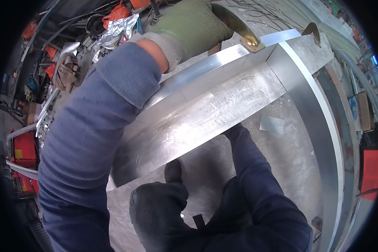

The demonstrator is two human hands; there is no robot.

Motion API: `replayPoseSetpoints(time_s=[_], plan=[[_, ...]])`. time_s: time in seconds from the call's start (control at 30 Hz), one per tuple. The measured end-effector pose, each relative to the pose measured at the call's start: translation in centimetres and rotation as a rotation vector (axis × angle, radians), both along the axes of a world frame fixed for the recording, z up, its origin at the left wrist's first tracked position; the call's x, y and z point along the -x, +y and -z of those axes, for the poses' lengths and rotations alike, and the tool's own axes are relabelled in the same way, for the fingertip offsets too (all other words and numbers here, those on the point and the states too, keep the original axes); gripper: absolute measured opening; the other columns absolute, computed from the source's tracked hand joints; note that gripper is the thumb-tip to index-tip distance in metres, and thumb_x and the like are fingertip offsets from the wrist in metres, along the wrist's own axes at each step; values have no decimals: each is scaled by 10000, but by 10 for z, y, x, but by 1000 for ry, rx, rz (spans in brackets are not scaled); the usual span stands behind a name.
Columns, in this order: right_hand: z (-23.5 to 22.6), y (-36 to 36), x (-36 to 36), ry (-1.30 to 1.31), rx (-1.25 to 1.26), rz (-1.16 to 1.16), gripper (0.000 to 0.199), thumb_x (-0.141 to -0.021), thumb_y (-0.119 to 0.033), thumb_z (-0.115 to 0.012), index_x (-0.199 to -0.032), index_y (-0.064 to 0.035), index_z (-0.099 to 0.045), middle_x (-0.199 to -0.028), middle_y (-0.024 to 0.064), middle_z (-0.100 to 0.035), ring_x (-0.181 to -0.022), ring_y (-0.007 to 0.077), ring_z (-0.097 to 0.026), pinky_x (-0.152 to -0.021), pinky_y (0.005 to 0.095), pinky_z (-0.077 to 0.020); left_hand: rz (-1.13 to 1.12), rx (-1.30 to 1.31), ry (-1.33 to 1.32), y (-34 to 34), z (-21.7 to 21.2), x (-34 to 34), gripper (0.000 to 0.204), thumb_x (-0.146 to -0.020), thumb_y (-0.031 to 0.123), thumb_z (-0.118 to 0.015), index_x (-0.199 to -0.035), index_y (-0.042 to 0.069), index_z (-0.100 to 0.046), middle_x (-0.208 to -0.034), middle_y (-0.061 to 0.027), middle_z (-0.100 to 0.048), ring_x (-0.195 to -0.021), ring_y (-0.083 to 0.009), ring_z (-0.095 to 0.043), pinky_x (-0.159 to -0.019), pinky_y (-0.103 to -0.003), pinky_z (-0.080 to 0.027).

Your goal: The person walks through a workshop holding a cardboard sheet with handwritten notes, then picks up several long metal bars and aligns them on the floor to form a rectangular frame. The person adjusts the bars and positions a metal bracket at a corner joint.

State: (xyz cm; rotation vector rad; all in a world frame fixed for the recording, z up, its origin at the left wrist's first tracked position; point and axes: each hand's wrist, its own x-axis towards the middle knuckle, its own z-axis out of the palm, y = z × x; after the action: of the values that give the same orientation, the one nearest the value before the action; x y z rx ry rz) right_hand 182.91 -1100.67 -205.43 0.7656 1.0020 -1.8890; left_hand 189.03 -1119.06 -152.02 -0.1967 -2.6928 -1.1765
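Note:
My left hand, in a green glove with a pale cuff, is closed at the top of the view. Out of its grip reaches the curved, brass-coloured jaw of a metal clamp. The clamp's square pad rests on the edge of a shiny metal strip. Below that strip slopes a broad, scratched metal panel. My right sleeve runs up to the panel's lower edge, and my right hand is hidden behind the panel.
A second curved clamp sits at the far right corner. A tall metal side strip bends down the right. Scraps, silver foil and a grey-brown cloth clutter the left. A small pale sheet lies on the grey surface.

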Motion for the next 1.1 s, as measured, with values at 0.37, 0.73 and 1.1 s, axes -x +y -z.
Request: replayPoseSetpoints(time_s=[0.37,0.73,1.1], plan=[[-17,-10,-49,60,88,425,552,-1071,-541,-550,-1343,-92,-720,-1253,180,-762,-1200,389,-723,-994,540,-579,-280,476,-23,-2,-7,-4,389,-884,348,-727,-1113,49,-826,-1051,-191,-810,-998,-337,-782,-920,-430,-593],[-36,34,-28,320,-372,82,577,-1062,-562,-551,-1340,-90,-733,-1271,211,-758,-1212,406,-717,-1030,515,-559,-265,360,-33,9,-10,-24,314,-882,282,-649,-1038,115,-865,-1056,-190,-814,-1009,-362,-782,-921,-458,-584],[-349,7,-197,896,-833,-830,548,-1051,-537,-601,-1291,-73,-767,-1234,222,-776,-1160,415,-740,-1034,472,-560,-291,-72,-176,-58,-26,-30,600,-922,401,-725,-1353,-15,-687,-1239,-258,-753,-1065,-386,-758,-954,-441,-591]])
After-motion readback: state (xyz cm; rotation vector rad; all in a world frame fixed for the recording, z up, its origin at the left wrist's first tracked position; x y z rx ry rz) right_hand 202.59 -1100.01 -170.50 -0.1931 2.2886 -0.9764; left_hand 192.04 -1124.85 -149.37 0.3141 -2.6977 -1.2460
